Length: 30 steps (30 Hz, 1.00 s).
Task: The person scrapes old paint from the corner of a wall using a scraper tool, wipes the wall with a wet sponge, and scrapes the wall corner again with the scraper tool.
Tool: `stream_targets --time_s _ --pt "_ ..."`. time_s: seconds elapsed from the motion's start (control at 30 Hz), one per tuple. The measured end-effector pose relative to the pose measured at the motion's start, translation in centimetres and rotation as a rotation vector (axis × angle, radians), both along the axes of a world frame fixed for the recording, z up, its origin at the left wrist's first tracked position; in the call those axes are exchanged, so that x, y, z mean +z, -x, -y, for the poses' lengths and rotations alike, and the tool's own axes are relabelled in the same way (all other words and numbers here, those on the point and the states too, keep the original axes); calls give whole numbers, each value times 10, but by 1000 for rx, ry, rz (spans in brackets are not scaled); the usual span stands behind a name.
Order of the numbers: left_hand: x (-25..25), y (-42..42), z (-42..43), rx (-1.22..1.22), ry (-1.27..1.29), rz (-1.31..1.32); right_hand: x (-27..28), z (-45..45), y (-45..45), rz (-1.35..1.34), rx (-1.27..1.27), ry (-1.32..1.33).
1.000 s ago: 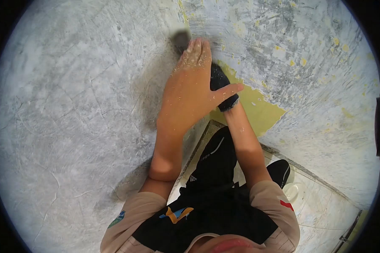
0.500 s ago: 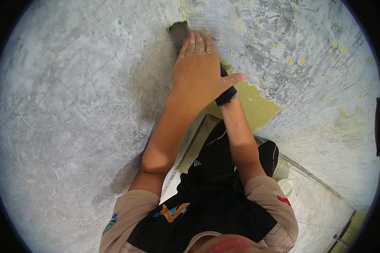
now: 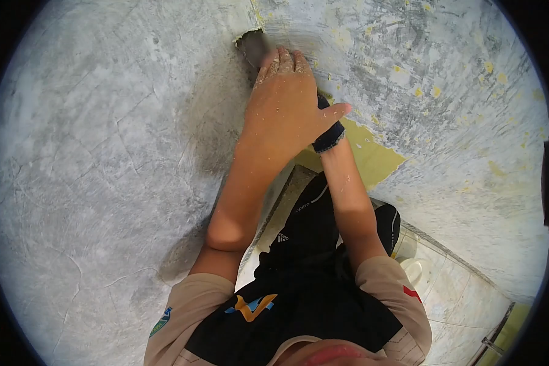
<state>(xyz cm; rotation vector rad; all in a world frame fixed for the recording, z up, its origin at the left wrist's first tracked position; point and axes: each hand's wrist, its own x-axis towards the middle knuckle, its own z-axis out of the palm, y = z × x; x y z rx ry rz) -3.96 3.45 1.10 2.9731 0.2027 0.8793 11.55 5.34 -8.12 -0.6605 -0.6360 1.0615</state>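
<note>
Paired hands at the tool: your left hand [image 3: 282,108] laid over your right hand [image 3: 329,139], with a dark flat tool [image 3: 252,49] near the wall corner.

Your left hand lies flat, fingers extended and thumb spread, its fingertips just beside the tool; your right hand, in what looks like a black glove, is mostly hidden beneath, so its grip cannot be told. The tool stands at the grey wall [image 3: 104,122], with a pale ragged edge along its far end. Compared with a second ago, hands and tool sit slightly farther from your body, and the tool appears sharper; this suggests a slowed stroke near its outer reach, perhaps lifting the surface. The yellow patch [image 3: 375,155], right of your right wrist, keeps much the same outline.
</note>
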Motion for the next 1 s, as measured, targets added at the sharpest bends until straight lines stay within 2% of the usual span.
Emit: stream_targets --time_s 0.07,0.13,0.27,0.33,0.47,0.53,0.57,0.6,0.67,0.7,0.73,0.77,0.83,0.87,0.93,1.0 --pt "7 3 3 6 34 4 -2 -1 7 -9 13 13" --pt "14 11 3 -8 268 -221 -4 10 15 -16 27 10" --pt "19 11 -1 -94 104 -42 0 -6 -6 -59 30 22" --pt "49 15 9 59 381 -310 6 -13 -5 -68 35 32" --pt "44 19 18 66 338 -434 21 -4 -3 -42 50 33" --pt "13 16 9 -138 29 83 26 4 -10 -40 44 37" --pt "15 22 14 -144 32 88 32 3 -17 -39 40 43" --pt "17 34 24 -225 95 83 50 -19 -10 -33 38 46" --pt "20 58 38 -309 149 84 44 5 8 -23 40 45" --pt "22 69 42 -423 231 48 22 71 58 -15 41 44" --pt "21 79 45 -538 317 5 24 71 59 -13 43 46" --pt "16 89 43 -535 318 6 25 70 61 -17 49 50" --pt "2 104 30 -685 453 -210 21 68 62 -17 44 43" --pt "-3 111 26 -690 447 -211 7 68 62 -46 75 54" --pt "-15 121 16 -803 704 -277 -5 61 62 -150 65 56" --pt "-35 128 3 -826 786 -359 28 63 66 -145 64 28"
